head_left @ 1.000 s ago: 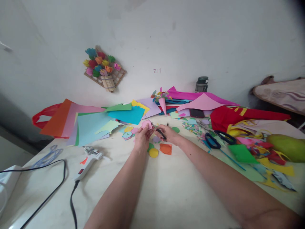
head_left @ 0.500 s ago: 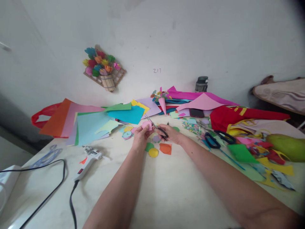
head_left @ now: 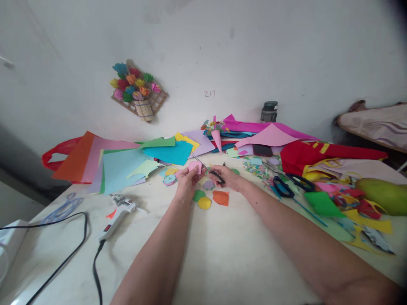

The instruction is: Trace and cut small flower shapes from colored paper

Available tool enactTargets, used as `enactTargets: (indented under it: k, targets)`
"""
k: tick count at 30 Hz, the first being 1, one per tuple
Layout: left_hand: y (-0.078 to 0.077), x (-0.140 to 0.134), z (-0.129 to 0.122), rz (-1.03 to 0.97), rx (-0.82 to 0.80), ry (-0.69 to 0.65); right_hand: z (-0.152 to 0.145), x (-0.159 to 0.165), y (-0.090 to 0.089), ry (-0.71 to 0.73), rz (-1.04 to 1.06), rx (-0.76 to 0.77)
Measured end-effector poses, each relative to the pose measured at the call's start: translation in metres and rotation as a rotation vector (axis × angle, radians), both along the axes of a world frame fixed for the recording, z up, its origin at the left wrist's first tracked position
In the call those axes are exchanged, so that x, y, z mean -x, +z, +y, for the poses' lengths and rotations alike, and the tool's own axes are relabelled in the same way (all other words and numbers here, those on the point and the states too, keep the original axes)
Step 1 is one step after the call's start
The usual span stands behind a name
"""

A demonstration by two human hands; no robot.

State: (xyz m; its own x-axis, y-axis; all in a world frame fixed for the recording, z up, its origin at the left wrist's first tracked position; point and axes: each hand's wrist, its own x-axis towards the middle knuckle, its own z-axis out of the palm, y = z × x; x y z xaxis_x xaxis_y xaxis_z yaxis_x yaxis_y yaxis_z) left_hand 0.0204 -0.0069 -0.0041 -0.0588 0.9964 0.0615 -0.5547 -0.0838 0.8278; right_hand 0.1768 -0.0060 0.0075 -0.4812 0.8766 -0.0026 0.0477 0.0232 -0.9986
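My left hand (head_left: 188,180) pinches a small piece of pink paper (head_left: 194,167) above the table. Black-handled scissors (head_left: 216,176) are gripped in my right hand (head_left: 228,178), their blades pointing up and left beside the pink paper. Whether the blades touch the paper I cannot tell. Below the hands lie a yellow paper circle (head_left: 204,203), a green circle (head_left: 199,195) partly behind my left wrist, and an orange paper piece (head_left: 220,198) with a curved line on it. More cut circles (head_left: 170,179) lie left of my left hand.
At left lies a white glue gun (head_left: 116,218) with its black cord. Coloured paper sheets (head_left: 121,169) spread along the back left. Another pair of scissors (head_left: 288,186), a phone (head_left: 262,150), paper scraps and a green fruit (head_left: 381,195) lie right. A pink paper cone (head_left: 216,142) stands at the back.
The pink paper has turned slightly in my left fingers and the scissors have shifted a little. Everything else on the table stays in place.
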Motion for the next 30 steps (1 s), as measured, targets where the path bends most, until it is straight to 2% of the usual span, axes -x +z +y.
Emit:
enactTargets:
  k: [12,23,30]
  targets:
    - [-0.005,0.001,0.004,-0.008,-0.008,0.024,0.010,0.001,-0.013,0.042,0.067,0.039]
    - [-0.003,0.000,0.001,0.020,-0.033,-0.031,-0.005,0.000,0.008,0.058,0.012,0.031]
    - [-0.003,0.001,0.000,0.018,-0.030,-0.034,-0.001,0.000,0.003,0.040,0.008,0.023]
